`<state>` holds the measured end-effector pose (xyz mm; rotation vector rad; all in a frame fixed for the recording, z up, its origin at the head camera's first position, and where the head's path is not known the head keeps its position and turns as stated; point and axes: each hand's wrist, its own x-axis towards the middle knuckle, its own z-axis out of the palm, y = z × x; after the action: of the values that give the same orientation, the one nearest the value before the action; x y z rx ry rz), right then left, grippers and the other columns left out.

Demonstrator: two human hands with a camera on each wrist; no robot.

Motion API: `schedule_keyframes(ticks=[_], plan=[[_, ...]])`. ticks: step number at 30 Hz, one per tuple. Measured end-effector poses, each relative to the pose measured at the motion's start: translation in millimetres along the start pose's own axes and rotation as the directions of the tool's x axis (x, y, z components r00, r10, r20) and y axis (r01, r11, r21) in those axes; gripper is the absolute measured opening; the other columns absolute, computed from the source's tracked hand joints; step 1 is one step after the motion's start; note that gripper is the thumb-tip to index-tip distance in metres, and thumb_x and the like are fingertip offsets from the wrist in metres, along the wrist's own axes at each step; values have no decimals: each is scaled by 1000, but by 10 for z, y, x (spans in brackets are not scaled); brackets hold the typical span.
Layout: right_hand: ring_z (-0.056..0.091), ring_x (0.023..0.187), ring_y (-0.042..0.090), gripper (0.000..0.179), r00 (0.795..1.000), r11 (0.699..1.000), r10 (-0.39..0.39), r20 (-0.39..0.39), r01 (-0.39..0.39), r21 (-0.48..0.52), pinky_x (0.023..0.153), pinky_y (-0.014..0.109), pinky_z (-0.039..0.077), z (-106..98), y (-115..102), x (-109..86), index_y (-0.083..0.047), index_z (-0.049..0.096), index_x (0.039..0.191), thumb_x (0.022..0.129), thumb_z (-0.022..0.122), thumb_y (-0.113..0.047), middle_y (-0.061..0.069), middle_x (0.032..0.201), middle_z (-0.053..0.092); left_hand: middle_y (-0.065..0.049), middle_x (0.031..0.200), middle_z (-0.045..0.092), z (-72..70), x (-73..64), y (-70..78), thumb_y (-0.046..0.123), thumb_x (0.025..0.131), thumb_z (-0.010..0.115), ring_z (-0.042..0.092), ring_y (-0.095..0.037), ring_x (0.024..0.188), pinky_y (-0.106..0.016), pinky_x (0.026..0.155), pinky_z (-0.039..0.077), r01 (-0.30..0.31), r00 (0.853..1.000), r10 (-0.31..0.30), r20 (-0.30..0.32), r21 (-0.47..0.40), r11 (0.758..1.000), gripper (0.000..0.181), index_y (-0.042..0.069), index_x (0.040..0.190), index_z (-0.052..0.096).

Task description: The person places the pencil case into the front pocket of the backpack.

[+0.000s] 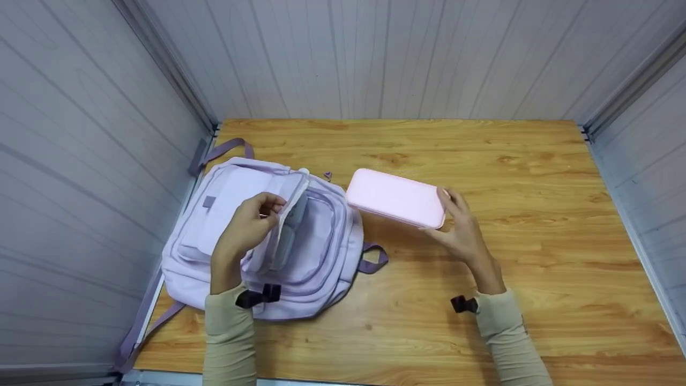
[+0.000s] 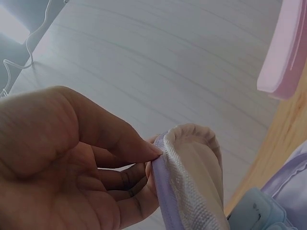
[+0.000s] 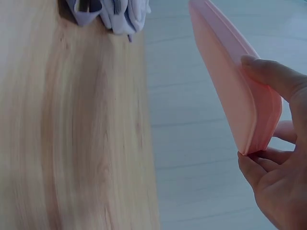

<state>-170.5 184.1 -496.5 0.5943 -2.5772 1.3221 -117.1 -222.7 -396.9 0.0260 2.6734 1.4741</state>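
A lavender backpack (image 1: 230, 177) lies on the table at the left, its front pocket gaping. My left hand (image 1: 247, 222) pinches the edge of the pocket flap (image 2: 168, 191) between thumb and fingers and lifts it. Inside the opening sits a grey-blue item (image 1: 286, 244), also visible in the left wrist view; its kind is unclear. To the right, my right hand (image 1: 461, 230) grips one end of a pink rectangular case (image 1: 396, 197), thumb on one side and fingers on the other. The case (image 3: 230, 86) is held up off the table, its far end close to the backpack's right edge.
The wooden table (image 1: 536, 241) has pale panel walls (image 1: 353, 59) at the back and both sides. Purple straps (image 1: 230, 150) trail from the backpack, and a loop (image 1: 373, 259) sticks out at its right. A small purple zipper pull (image 1: 328, 175) lies beside the bag.
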Motion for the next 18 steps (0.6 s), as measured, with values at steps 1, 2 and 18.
schedule_keyframes(ticks=[1,2,18], plan=[[33,136,41,89,1000,1000,-5,9,5,8,104,55,35,25,-23,-7,-1,36,145,71,84,-16,23,149,32,-15,99,59,1,0,2,-5,84,47,52,-23,91,-29,81,42,1,1000,-1,-1,1,1000,30,-5,110,59],[32,137,40,89,1000,1000,-8,19,8,14,104,55,35,52,-43,-15,-1,36,145,72,83,-18,23,149,31,-15,99,59,1,2,3,-5,84,47,52,-23,91,-30,81,42,-1,1000,1,0,1,1000,30,-5,110,59],[44,129,32,86,987,988,-152,45,151,40,102,47,39,632,-363,-57,-2,42,142,71,84,-29,21,143,41,-18,102,59,1,-8,28,-5,85,47,53,-26,95,-32,82,42,4,1000,-4,2,-16,1000,29,-7,112,58]])
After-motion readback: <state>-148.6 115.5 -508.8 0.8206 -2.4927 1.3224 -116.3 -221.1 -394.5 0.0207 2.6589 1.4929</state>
